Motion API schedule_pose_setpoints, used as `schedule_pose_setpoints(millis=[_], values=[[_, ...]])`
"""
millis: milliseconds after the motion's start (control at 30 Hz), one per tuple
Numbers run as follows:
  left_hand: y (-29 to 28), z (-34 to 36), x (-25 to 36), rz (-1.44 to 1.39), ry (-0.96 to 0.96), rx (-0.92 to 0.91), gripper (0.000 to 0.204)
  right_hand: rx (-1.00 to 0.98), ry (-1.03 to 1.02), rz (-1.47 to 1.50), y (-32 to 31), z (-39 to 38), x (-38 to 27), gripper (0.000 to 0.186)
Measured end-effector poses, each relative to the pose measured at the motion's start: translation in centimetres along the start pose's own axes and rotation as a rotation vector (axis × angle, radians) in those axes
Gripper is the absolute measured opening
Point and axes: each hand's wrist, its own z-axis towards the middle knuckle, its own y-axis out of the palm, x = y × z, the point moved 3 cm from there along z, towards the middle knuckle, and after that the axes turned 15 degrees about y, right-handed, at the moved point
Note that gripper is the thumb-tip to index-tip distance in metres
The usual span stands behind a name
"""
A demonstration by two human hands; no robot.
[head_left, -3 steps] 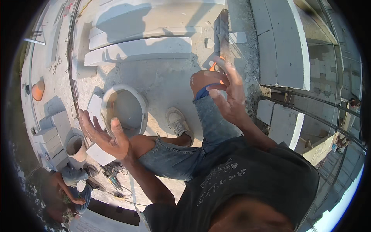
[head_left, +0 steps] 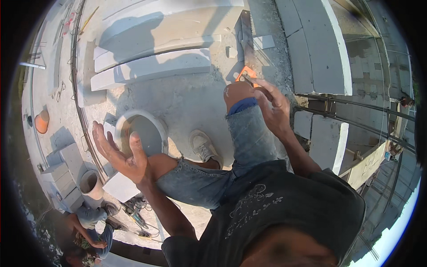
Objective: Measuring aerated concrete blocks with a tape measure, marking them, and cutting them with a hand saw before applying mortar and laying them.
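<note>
My left hand (head_left: 122,158) is held up with its thumb and fingers spread and nothing in it. It is above my bent left knee (head_left: 162,167), beside a round bucket (head_left: 163,127) of greyish liquid. My right hand (head_left: 276,113) is beside my raised right knee (head_left: 237,95). Its fingers are stretched loosely forward and apart, and I see nothing in them. Just past these fingertips lies a hand saw with an orange handle (head_left: 246,72); its long blade (head_left: 247,42) points away from me. Whether the fingertips touch the handle, I cannot tell.
Long pale blocks (head_left: 153,69) lie ahead on the dusty floor. To the right, a wall of large blocks (head_left: 318,53) borders a drop with steel bars (head_left: 356,115). At left are stacked blocks (head_left: 62,178), a small bucket (head_left: 92,184), a power tool (head_left: 135,216) and a seated person (head_left: 91,229).
My right hand has swung right and down off the knee, its fingers tipping from upright to flatter. My left hand stays raised and spread. The view has shifted slightly.
</note>
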Motion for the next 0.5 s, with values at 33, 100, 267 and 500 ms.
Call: schedule_pose_setpoints(millis=[33, 100, 267, 500], values=[[1.4, 1.2, -0.3, -0.003, 0.057, -0.056, 0.072, 0.104, 0.069, 0.099, -2.4, 0.1, 0.6, 0.03], [4.0, 4.8, -0.5, -0.053, 0.146, -0.132, 0.072, 0.299, 0.123, 0.192, -6.9, -0.7, 0.8, 0.025], [13.2, 17.6, 2.6, 0.001, 0.653, -0.388, 0.073, 0.752, -0.038, -0.036, -16.6, -3.0, -3.6, 0.026], [24.9, 32.5, -1.8, -0.166, 0.536, -0.905, 0.091, 1.303, -0.392, -0.3, -30.9, -13.0, -17.1, 0.022]])
